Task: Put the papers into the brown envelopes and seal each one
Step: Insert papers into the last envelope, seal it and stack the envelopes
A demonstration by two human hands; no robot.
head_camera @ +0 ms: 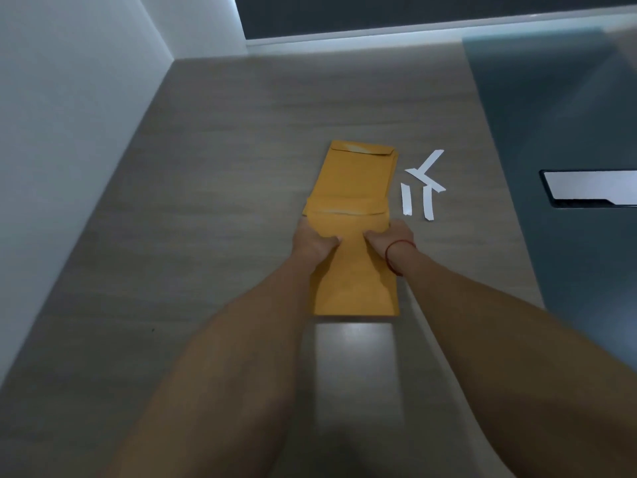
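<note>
A brown envelope (355, 281) lies lengthwise on the grey table (213, 208), its near end at the table's front edge. My left hand (312, 241) grips its left side and my right hand (391, 241) grips its right side, thumbs on top, just below the folded flap at its far end. A thin pale line shows along the flap's fold. Beyond it lies a stack of brown envelopes (358, 174) with flaps down. No loose papers are visible.
Several white peel-off strips (425, 182) lie scattered to the right of the stack. A dark blue-grey surface (558, 132) with a phone-like slab (593, 189) borders the table on the right. A white wall stands on the left.
</note>
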